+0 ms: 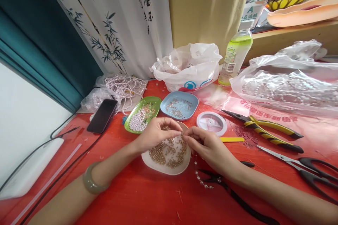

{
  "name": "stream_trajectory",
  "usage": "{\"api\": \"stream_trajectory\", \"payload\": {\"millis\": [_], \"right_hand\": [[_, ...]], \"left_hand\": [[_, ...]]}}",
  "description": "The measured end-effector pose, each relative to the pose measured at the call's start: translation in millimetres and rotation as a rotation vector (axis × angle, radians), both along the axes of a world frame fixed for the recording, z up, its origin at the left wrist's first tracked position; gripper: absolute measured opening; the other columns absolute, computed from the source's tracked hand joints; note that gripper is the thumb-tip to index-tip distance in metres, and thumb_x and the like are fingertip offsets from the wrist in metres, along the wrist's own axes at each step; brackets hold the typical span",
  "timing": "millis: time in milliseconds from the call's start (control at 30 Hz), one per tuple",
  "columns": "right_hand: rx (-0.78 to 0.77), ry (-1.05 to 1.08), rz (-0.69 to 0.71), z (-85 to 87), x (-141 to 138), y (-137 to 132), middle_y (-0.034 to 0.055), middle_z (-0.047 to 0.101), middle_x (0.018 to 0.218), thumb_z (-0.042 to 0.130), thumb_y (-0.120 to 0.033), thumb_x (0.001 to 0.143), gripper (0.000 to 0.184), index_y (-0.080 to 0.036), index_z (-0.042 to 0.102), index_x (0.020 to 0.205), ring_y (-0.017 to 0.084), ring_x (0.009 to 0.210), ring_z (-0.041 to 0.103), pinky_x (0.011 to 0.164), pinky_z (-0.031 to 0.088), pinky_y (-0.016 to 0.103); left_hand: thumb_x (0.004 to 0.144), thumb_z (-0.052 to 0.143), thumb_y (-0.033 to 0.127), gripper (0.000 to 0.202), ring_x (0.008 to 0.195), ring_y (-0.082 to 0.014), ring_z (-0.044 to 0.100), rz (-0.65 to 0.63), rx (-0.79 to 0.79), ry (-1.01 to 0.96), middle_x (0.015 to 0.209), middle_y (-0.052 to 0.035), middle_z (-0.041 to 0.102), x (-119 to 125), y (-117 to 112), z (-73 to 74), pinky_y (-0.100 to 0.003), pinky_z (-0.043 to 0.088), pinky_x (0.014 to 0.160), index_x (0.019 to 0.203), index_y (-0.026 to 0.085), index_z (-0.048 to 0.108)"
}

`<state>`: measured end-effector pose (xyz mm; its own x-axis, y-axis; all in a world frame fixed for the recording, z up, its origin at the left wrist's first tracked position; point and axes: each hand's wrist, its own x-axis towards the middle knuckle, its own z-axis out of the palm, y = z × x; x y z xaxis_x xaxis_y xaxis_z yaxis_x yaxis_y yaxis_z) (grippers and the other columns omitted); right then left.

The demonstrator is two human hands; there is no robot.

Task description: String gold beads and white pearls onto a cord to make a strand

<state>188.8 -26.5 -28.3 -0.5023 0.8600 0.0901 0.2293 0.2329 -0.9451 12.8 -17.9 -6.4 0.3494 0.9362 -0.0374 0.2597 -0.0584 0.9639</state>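
My left hand (154,134) and my right hand (207,146) meet fingertip to fingertip over a white dish (166,167) of small gold beads. Both are pinched shut on something tiny that I cannot make out. A short strand of pearls (202,179) hangs below my right hand, onto the red table. A green bangle (91,181) circles my left wrist. Behind the dish stand a green dish of white pearls (142,114) and a blue dish of small metal pieces (179,105).
A spool of clear thread (211,123), yellow-handled pliers (266,130), scissors (303,168) and black pliers (237,197) lie to the right. A phone (102,115) and pearl strands (124,88) lie at left. Plastic bags (188,66) and a bottle (236,51) stand behind.
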Motion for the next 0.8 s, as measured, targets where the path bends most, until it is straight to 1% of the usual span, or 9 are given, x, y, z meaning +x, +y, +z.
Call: {"api": "stream_trajectory", "payload": {"millis": [100,267,500,800], "right_hand": [[0.021,-0.017,-0.006,0.5,0.0,-0.5,-0.0040,0.048,0.054,0.043,-0.021,0.082,0.014,-0.017,0.052,0.071,0.008,0.048,0.039,0.044,0.029,0.021],[0.025,-0.027,-0.010,0.6,-0.1,-0.7,-0.0038,0.049,0.055,0.044,-0.020,0.082,0.013,-0.017,0.052,0.072,0.008,0.048,0.041,0.045,0.029,0.021],[0.061,-0.053,-0.014,1.7,-0.4,-0.7,-0.0034,0.050,0.055,0.043,-0.018,0.081,0.014,-0.017,0.053,0.070,0.008,0.049,0.041,0.046,0.030,0.021],[0.052,-0.071,-0.009,3.0,-0.2,-1.2,-0.0035,0.049,0.054,0.044,-0.018,0.080,0.015,-0.016,0.053,0.070,0.008,0.048,0.040,0.045,0.029,0.021]], "left_hand": [[0.071,0.063,0.022,0.012,0.072,-0.0119,0.059,-0.003,-0.009,0.002,0.081,-0.0042,0.066,0.6,-0.7,0.1,-0.024,0.046,0.068,0.078,0.013,0.065],[0.070,0.064,0.023,0.014,0.075,-0.0125,0.059,0.023,-0.020,-0.013,0.084,-0.0043,0.066,1.2,-1.8,-0.5,-0.024,0.046,0.069,0.081,0.014,0.064],[0.069,0.064,0.025,0.014,0.071,-0.0125,0.058,-0.002,-0.004,0.043,0.079,-0.0042,0.065,0.5,-1.1,-0.3,-0.025,0.046,0.066,0.077,0.013,0.064],[0.068,0.065,0.025,0.015,0.071,-0.0129,0.058,-0.001,-0.009,0.034,0.077,-0.0041,0.064,1.4,-1.7,-0.1,-0.025,0.046,0.065,0.075,0.013,0.062]]}}
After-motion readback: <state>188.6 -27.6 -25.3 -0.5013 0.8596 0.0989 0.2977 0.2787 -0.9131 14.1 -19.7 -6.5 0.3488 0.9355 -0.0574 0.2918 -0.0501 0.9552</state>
